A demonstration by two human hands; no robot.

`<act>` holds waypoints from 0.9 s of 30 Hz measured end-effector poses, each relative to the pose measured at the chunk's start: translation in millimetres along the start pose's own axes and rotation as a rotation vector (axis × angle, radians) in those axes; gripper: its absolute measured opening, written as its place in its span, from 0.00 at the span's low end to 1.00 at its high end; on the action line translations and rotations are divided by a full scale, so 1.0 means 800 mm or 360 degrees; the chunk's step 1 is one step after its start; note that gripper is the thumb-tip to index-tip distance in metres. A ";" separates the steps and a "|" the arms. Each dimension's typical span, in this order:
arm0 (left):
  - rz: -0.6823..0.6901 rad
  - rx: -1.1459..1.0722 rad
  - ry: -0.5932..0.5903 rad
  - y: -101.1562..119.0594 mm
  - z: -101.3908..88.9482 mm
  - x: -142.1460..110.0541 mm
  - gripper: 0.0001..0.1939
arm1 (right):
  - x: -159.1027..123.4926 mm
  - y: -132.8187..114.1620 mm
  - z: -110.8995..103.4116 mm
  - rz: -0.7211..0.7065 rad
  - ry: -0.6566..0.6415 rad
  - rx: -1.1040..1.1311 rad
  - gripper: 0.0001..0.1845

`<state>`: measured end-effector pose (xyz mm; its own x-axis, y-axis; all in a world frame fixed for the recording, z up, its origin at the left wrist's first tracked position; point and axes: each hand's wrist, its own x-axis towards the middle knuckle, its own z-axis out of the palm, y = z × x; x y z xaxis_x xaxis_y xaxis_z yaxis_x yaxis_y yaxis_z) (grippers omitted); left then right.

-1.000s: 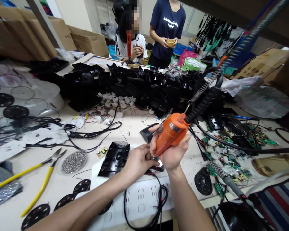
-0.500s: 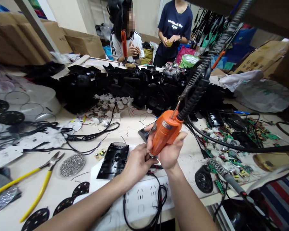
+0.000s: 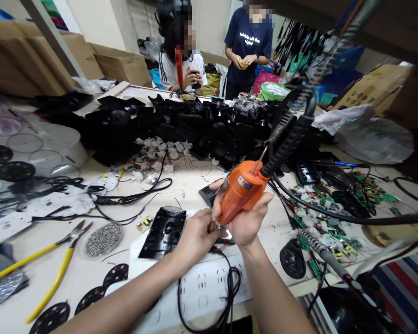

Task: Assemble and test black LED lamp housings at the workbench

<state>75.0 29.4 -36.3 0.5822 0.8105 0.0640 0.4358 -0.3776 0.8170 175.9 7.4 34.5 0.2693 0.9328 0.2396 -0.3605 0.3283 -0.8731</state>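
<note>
My right hand (image 3: pixel 249 220) is wrapped round an orange electric screwdriver (image 3: pixel 238 195), which hangs tilted from a coiled spring and a black cable. Its tip is hidden behind the hands. My left hand (image 3: pixel 199 234) is closed beside the tool's lower end, its fingers pinched on a part I cannot make out. A dark plastic housing (image 3: pixel 207 195) shows partly behind the tool. Left of my left hand lies a black plastic panel (image 3: pixel 165 232). Below the hands, a black cord (image 3: pixel 234 283) loops over a white power strip (image 3: pixel 202 292).
Yellow-handled cutters (image 3: pixel 64 264) and a dish of screws (image 3: pixel 103 238) lie to the left. Black housings (image 3: pixel 202 123) are heaped across the back. Circuit boards (image 3: pixel 334 222) and a soldering iron (image 3: pixel 337 264) are at the right. Two people (image 3: pixel 247 41) are beyond the table.
The top of the orange screwdriver has swung slightly to the right, with its spring and cable. Both hands stay nearly in place, and the view has shifted a little.
</note>
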 end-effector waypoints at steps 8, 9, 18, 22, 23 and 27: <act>0.0015 -0.0025 0.0021 -0.004 0.003 0.001 0.16 | 0.002 0.003 -0.001 -0.0077 0.0051 -0.0032 0.42; 0.0016 -0.0024 0.0021 -0.005 0.003 0.001 0.16 | 0.002 0.003 -0.001 -0.0073 0.0053 -0.0032 0.42; 0.0011 -0.0010 0.0016 -0.005 0.004 0.001 0.14 | 0.004 0.008 -0.003 -0.0059 0.0057 0.0011 0.42; 0.0007 -0.0020 0.0012 -0.005 0.004 0.001 0.14 | 0.004 0.007 -0.003 -0.0044 0.0017 0.0056 0.40; 0.0006 -0.0025 0.0010 -0.006 0.004 0.001 0.13 | 0.004 0.007 -0.004 -0.0046 0.0008 0.0054 0.40; 0.0009 -0.0056 -0.0006 -0.008 0.006 0.000 0.14 | 0.004 0.009 -0.004 -0.0020 -0.0012 0.0052 0.41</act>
<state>75.0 29.6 -44.1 0.5874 0.8065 0.0667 0.4078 -0.3662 0.8364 177.0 12.1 28.0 0.2676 0.9295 0.2538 -0.3860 0.3447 -0.8557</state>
